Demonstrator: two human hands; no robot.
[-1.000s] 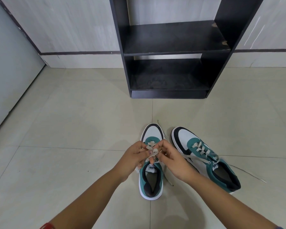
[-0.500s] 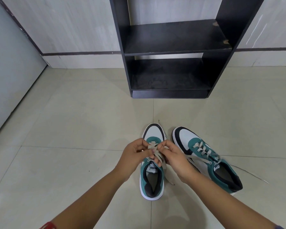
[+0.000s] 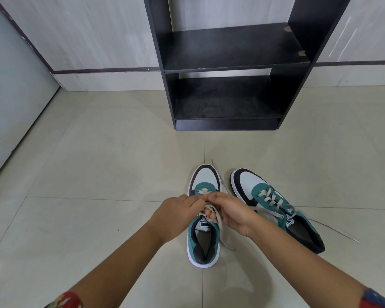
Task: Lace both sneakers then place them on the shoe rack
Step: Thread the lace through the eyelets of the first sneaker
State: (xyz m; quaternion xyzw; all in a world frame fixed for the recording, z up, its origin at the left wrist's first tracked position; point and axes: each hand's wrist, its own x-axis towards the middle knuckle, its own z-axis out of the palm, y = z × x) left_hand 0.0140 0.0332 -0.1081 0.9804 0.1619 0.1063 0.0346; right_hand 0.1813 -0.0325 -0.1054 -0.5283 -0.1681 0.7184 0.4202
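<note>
Two teal, white and black sneakers stand on the tiled floor, toes pointing at the rack. Over the left sneaker (image 3: pixel 203 238) my left hand (image 3: pixel 178 215) and my right hand (image 3: pixel 228 211) meet, both pinching its beige lace (image 3: pixel 219 221) above the tongue; a loop and a loose end trail down its right side. The right sneaker (image 3: pixel 276 207) lies angled beside it, laced, with its lace ends lying loose on the floor. The black shoe rack (image 3: pixel 231 65) stands ahead against the wall, both shelves bare.
A pale wall with a dark stripe runs behind the rack. A grey panel (image 3: pixel 13 103) closes the left side. Tiled floor (image 3: pixel 98 174) spreads between the sneakers and the rack.
Both hands have shifted slightly toward the toe of the left sneaker, still working its lace. The sneakers have not moved.
</note>
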